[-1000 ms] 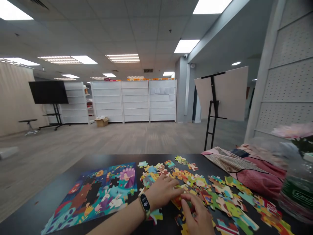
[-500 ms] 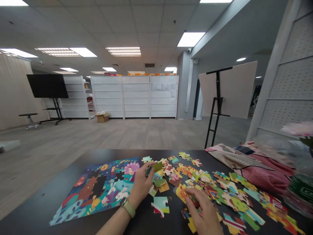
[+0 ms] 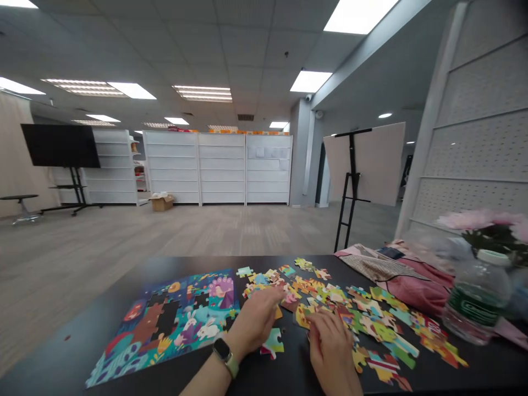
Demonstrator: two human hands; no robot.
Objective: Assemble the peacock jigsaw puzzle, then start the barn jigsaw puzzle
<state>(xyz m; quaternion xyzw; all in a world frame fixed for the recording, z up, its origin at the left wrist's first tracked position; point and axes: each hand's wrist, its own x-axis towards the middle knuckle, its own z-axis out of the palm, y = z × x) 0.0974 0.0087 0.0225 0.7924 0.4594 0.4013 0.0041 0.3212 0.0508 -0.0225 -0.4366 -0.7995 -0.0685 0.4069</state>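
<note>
My left hand (image 3: 256,319), with a watch on its wrist, reaches over loose jigsaw puzzle pieces, back of the hand up. Its fingers lie together and point right; the fingertips hide whatever they hold. My right hand (image 3: 333,346) is closed over the near side of the pile, its bent fingers beside a yellow puzzle piece (image 3: 302,317). What lies under those fingers is hidden. A teal piece with a red-and-white stripe (image 3: 274,342) lies between the hands. Left of them is a partly assembled animal jigsaw (image 3: 136,352) with dark gaps around a brown bear.
Many loose pieces (image 3: 383,324) spread across the right of the black table (image 3: 53,363). At the right edge stand a plastic bottle (image 3: 474,302), crumpled pink cloth (image 3: 416,286) and pink flowers (image 3: 474,220). Beyond the table is an easel (image 3: 350,181).
My left hand has turned over and moved right; the olive-green piece in its fingers is now hidden. My right hand's fingers have drawn closer together. The view has shifted right, showing more of the bottle.
</note>
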